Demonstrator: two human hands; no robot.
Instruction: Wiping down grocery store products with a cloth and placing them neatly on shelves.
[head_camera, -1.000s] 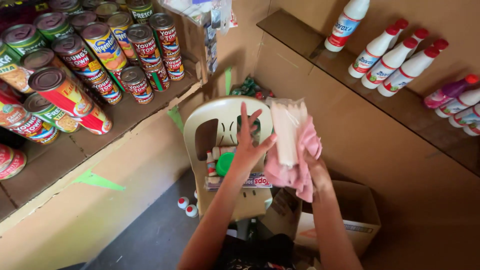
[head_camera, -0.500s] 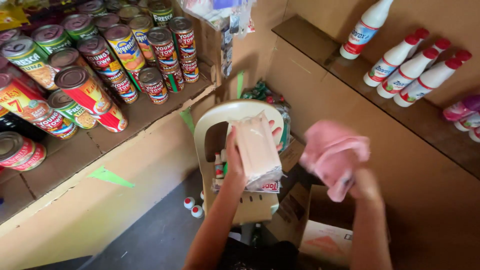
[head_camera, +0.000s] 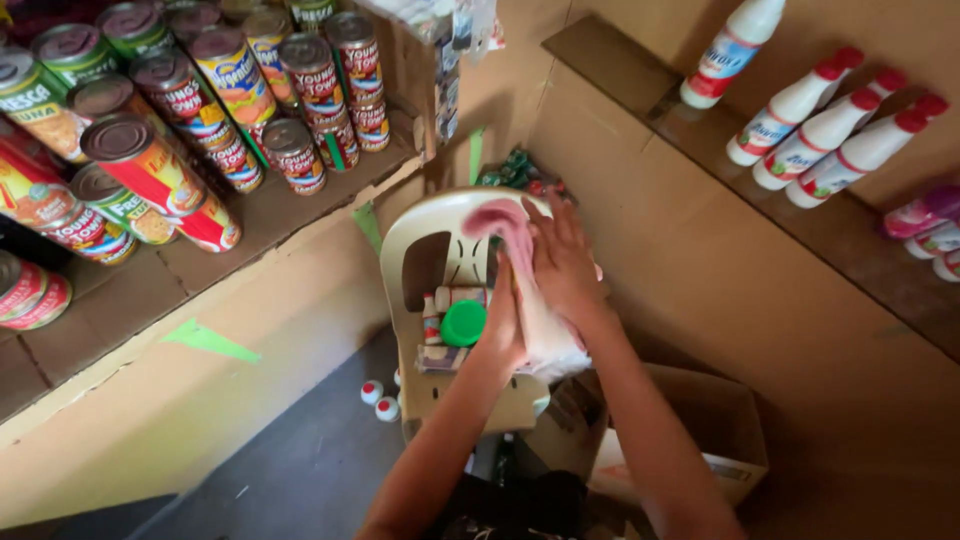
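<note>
A pink and white folded cloth (head_camera: 520, 270) is observed draped over the backrest of a cream plastic chair (head_camera: 425, 245), pressed between both hands. The left hand (head_camera: 500, 335) is laid against the cloth's near side with fingers extended upward and mostly flat; no closed grasp is seen. The right hand (head_camera: 562, 262) is spread open, palm down, on the cloth's far side, pressing rather than gripping. On the chair seat, a green round lid (head_camera: 463, 323) and a small red-capped bottle (head_camera: 430, 318) are noted among other small packets, directly beneath the cloth. Two small red-and-white balls (head_camera: 378, 400) are seen on the grey floor (head_camera: 290, 480) beside the chair leg. An open cardboard box (head_camera: 700, 440) stands to the right of the chair.

Risk assessment: the cloth is judged to be held only by flat pressure, so a slip off the smooth backrest is possible if either palm is lifted unevenly. The cluttered seat could be disturbed by a falling cloth, and the small bottle toppled. The stacked tin cans (head_camera: 200, 130) on the cardboard shelf (head_camera: 280, 215) at left are considered well apart and not at risk.
</note>
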